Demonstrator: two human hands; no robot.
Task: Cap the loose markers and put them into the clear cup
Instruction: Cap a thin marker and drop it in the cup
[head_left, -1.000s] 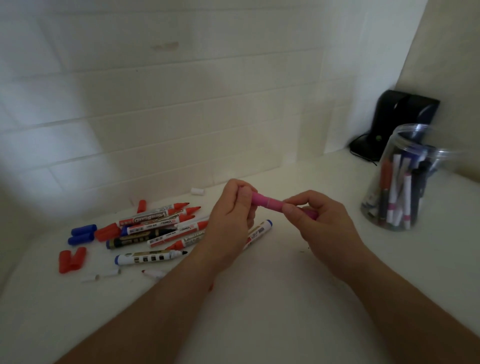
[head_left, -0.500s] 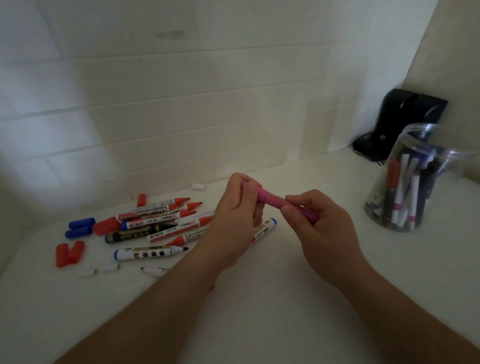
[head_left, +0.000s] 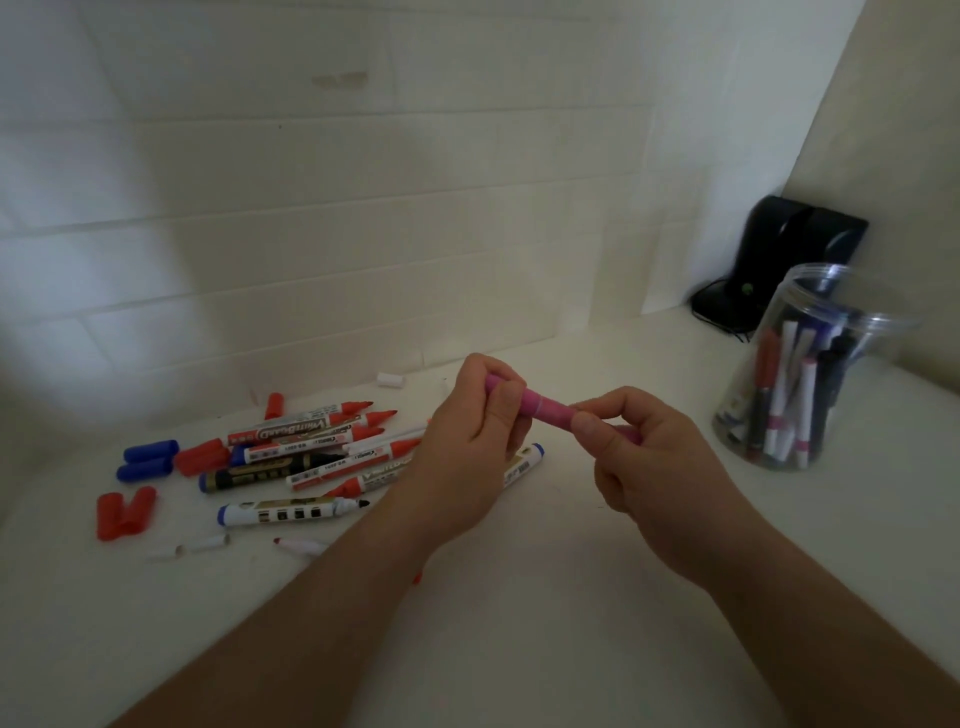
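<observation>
Gripping a pink marker (head_left: 545, 410) at frame centre, the left hand (head_left: 462, 457) and right hand (head_left: 660, 467) each clasp one end. Loose markers (head_left: 311, 457) lie centre-left; the clear cup (head_left: 810, 374) stands farther right.

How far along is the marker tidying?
Roughly midway. Done: several capped markers stand in the clear cup. In hand: the left hand and right hand hold a pink marker at either end. Left: the uncapped markers and loose red caps and blue caps on the table.
</observation>
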